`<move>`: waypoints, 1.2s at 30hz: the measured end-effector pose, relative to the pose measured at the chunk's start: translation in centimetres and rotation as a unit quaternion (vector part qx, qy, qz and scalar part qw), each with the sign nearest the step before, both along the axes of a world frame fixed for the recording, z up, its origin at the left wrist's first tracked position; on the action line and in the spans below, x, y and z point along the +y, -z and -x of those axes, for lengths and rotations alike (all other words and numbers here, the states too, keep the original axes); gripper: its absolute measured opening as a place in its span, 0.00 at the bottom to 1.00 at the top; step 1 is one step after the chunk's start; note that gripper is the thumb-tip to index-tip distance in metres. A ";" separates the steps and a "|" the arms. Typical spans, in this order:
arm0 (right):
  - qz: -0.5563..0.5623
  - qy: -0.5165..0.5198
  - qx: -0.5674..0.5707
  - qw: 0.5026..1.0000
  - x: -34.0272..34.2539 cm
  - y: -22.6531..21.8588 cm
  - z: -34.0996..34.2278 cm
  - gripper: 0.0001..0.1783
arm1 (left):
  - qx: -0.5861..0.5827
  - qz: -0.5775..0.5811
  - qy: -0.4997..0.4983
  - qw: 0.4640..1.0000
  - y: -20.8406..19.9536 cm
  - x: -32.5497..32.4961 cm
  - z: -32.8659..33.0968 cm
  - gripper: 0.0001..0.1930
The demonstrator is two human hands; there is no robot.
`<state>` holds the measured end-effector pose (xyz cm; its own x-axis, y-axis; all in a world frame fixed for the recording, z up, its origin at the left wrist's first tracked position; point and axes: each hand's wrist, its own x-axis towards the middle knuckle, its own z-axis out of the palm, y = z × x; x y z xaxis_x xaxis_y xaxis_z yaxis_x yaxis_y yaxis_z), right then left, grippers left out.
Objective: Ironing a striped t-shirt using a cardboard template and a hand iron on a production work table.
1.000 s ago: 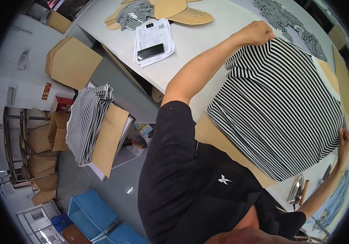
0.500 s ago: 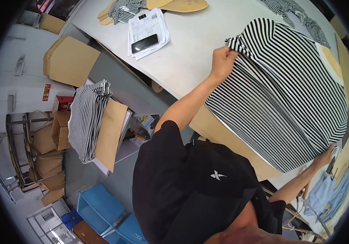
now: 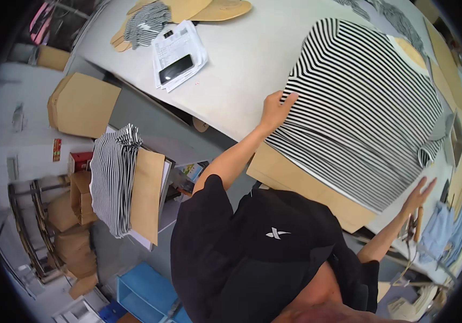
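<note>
A black-and-white striped shirt (image 3: 360, 102) lies spread front up on the white table, its neck toward the far right. Tan board (image 3: 406, 51) shows within the white neckband. My left hand (image 3: 277, 113) grips the shirt's left edge below the sleeve, thumb on top of the fabric. Beyond the opposite edge, my right hand (image 3: 417, 198) is open with fingers spread, apart from the cloth and close to a bunched striped cuff (image 3: 430, 153). Creases run across the lower body of the shirt. Tan cardboard (image 3: 311, 185) sticks out past its hem.
Papers (image 3: 193, 51) with a black phone (image 3: 176, 68) lie on the table (image 3: 242, 64), near tan boards (image 3: 217, 9). Left of me stands a stack of folded striped shirts (image 3: 114, 183) beside cardboard. A blue bin (image 3: 147, 290) is lower left; blue garments (image 3: 441, 231) hang right.
The raised upper layer of the shirt has come down over the lower body. My left hand moved down the left edge; my right hand let go of the right side and opened.
</note>
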<state>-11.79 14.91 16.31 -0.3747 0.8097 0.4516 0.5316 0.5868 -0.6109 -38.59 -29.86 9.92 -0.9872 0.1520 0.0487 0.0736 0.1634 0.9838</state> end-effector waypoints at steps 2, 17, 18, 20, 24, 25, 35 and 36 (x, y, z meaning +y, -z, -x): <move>0.101 0.009 -0.050 0.994 -2.2 0.3 -0.4 0.31 | -0.030 0.004 0.059 0.998 1.8 -2.9 0.0 0.21; 0.392 0.007 -0.319 0.863 -13.2 13.5 -23.3 0.40 | -0.329 0.004 0.044 0.943 9.3 -14.3 -20.4 0.18; 0.482 0.031 -0.298 0.823 -14.4 15.0 -25.7 0.42 | -0.320 0.067 0.003 0.945 9.7 -15.0 -22.0 0.17; 0.468 0.019 -0.250 0.847 -12.4 16.0 -28.0 0.43 | -0.258 0.169 0.152 0.939 11.8 -14.5 -21.3 0.18; 0.439 -0.037 -0.274 0.855 -14.6 16.7 -30.2 0.48 | -0.268 0.157 0.112 0.944 11.7 -16.8 -21.5 0.17; 0.462 -0.026 -0.272 0.844 -15.4 18.5 -30.8 0.46 | -0.293 0.059 0.081 0.951 11.3 -16.7 -23.6 0.16; 0.529 -0.065 0.076 0.842 4.8 14.5 -14.8 0.38 | -0.325 0.082 0.112 0.936 11.6 -16.3 -23.5 0.19; 0.615 -0.126 0.102 0.772 6.8 14.6 -13.5 0.37 | -0.319 0.073 0.102 0.939 11.2 -16.2 -23.4 0.19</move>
